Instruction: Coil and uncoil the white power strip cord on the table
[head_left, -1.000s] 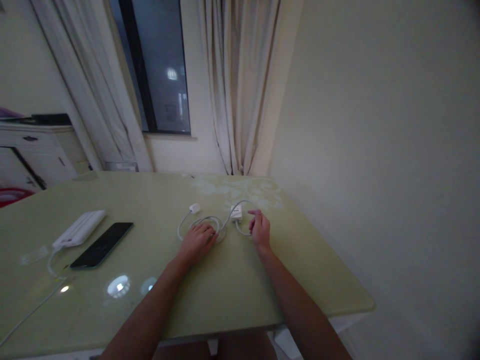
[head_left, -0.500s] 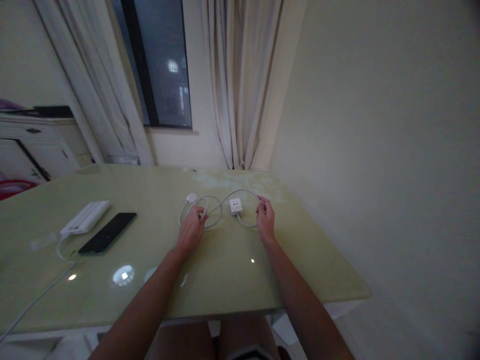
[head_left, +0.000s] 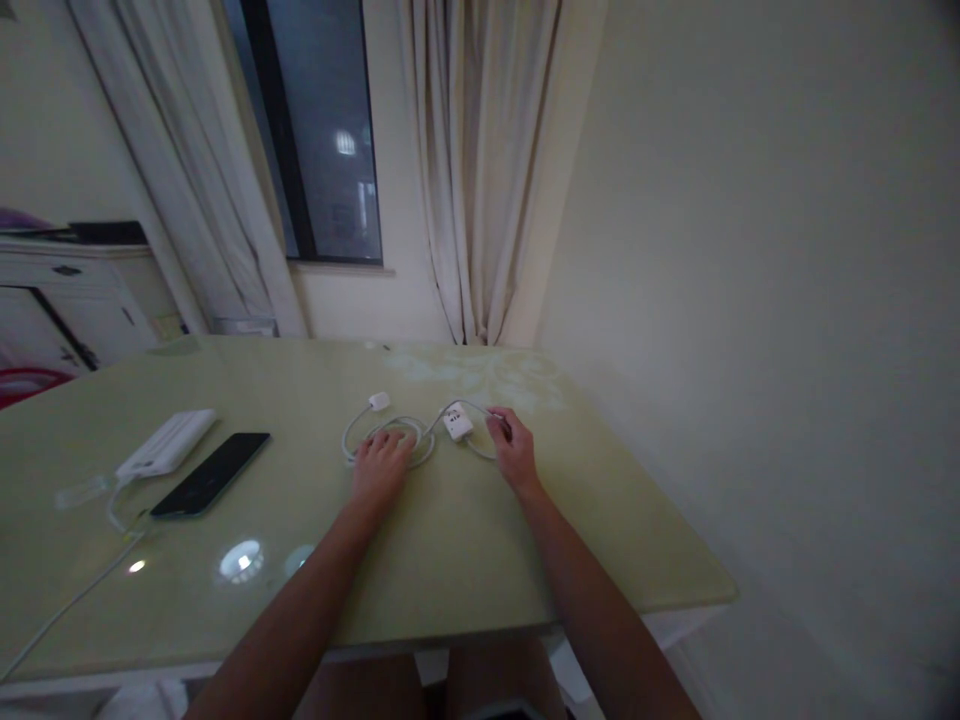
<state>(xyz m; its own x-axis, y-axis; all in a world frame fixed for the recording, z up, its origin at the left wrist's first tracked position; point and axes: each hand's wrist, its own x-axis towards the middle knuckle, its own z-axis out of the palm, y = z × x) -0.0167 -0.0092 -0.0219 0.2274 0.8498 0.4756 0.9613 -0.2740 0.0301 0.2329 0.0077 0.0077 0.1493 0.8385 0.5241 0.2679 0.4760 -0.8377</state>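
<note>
A white extension cord [head_left: 426,452] lies partly coiled on the pale green tabletop. My left hand [head_left: 382,462] rests flat over the near side of the coil, its fingers spread across the loops. Between finger and thumb, my right hand [head_left: 514,445] pinches the stretch of cord that arches over from the coil. Just left of that hand sits the white socket block [head_left: 457,422], tilted, with its outlet holes showing and its lead running toward my right hand. Beyond the coil lies the white plug end [head_left: 379,401].
To the left, a black phone [head_left: 211,475] lies beside a white power bank [head_left: 166,443] with a cable attached. A thin white cable [head_left: 71,603] runs off the table's near left edge. A wall [head_left: 750,300] borders the right side; curtains [head_left: 480,170] hang behind.
My right hand has moved left with the cord, and the socket block has shifted left and turned. My left hand has gone from gripping the loops to lying flat on them.
</note>
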